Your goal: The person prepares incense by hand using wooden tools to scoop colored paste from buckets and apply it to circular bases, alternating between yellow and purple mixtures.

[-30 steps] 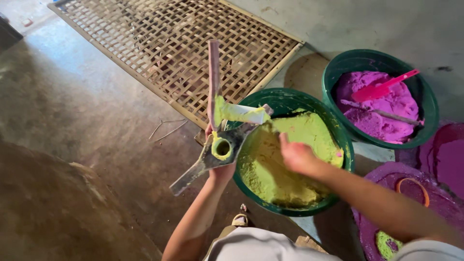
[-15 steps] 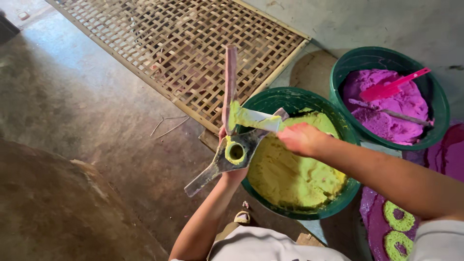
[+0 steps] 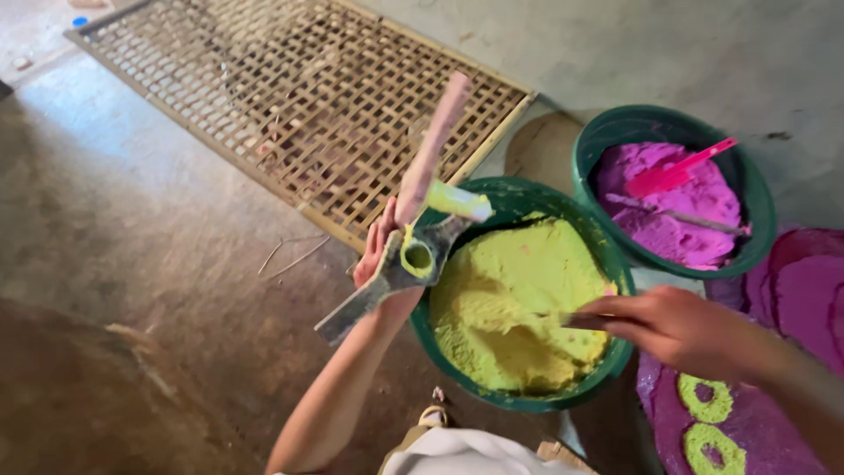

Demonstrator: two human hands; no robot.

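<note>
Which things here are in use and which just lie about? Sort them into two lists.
In use:
left hand holding the ring mould tool
right hand holding a scraper in the green paste
green paste basin

Lying about:
purple paste basin with pink spatula
bamboo lattice mat
green rings on purple sheet

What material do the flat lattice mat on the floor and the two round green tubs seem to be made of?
The flat lattice mat looks like woven bamboo or split wood: pale tan strips crossing in an open grid, matte and dry. The two round green tubs seem to be plastic: thin, smooth, evenly coloured rims, though smeared, so this is uncertain.
</note>
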